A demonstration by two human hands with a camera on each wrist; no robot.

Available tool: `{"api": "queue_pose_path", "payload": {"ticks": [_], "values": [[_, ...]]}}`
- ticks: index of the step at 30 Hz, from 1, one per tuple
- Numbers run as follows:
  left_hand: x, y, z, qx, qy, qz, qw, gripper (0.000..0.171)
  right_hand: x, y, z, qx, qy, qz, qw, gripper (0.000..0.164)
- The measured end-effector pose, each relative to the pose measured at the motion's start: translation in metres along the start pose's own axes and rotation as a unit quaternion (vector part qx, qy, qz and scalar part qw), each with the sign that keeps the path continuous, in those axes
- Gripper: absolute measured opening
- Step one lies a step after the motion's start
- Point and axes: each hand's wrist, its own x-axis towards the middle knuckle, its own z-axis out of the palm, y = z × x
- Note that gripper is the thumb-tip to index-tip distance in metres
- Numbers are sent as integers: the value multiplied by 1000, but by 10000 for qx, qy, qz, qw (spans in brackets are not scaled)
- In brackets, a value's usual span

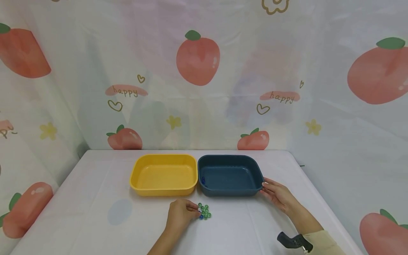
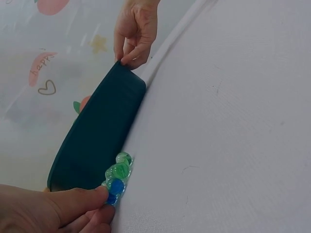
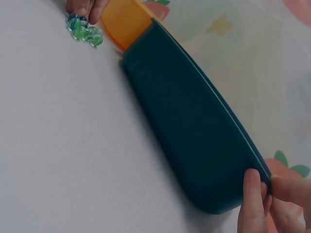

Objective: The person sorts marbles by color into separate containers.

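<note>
A small cluster of glass marbles, green [image 1: 205, 211] and blue [image 1: 201, 217], lies on the white table in front of two tubs. My left hand [image 1: 181, 215] reaches in from the left side of the cluster, and its thumb and fingers pinch a blue marble [image 2: 112, 199] at the edge. Part of that marble is hidden by the fingertips. My right hand [image 1: 282, 198] grips the right rim of the dark blue tub [image 1: 231, 192], thumb and fingers on either side of the wall. Inside that tub, by its left wall, sit small blue marbles [image 1: 203, 181].
A yellow tub [image 1: 164, 192] stands against the left side of the dark blue one. Behind the table hangs a fruit-patterned cloth [image 1: 197, 117]. A black strap-like piece [image 1: 294, 241] is near the right sleeve.
</note>
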Motion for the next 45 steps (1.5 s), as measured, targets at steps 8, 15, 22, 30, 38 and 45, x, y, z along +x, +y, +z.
{"api": "queue_pose_path", "payload": {"ticks": [8, 15, 22, 30, 38, 45], "values": [[0, -1, 0, -10, -8, 8, 10000, 15, 0, 0, -1, -4, -39, 43, 10000, 68], [1, -2, -3, -125, -84, -77, 9999, 14, 0, 0, -2, 53, -109, 28, 9999, 67], [3, -4, -6, -270, -219, -248, 9991, 13, 1, 0, -1, 82, -59, 44, 9999, 68], [6, -3, -9, -389, -328, -562, 9971, 14, 0, -1, -1, 79, -64, 36, 9999, 66], [13, 4, -13, -564, -272, -543, 9966, 14, 0, -2, -1, -23, -15, 48, 10000, 69], [18, 15, -18, -930, -378, -765, 9920, 16, 0, -2, -1, -80, -43, 80, 9999, 70]]}}
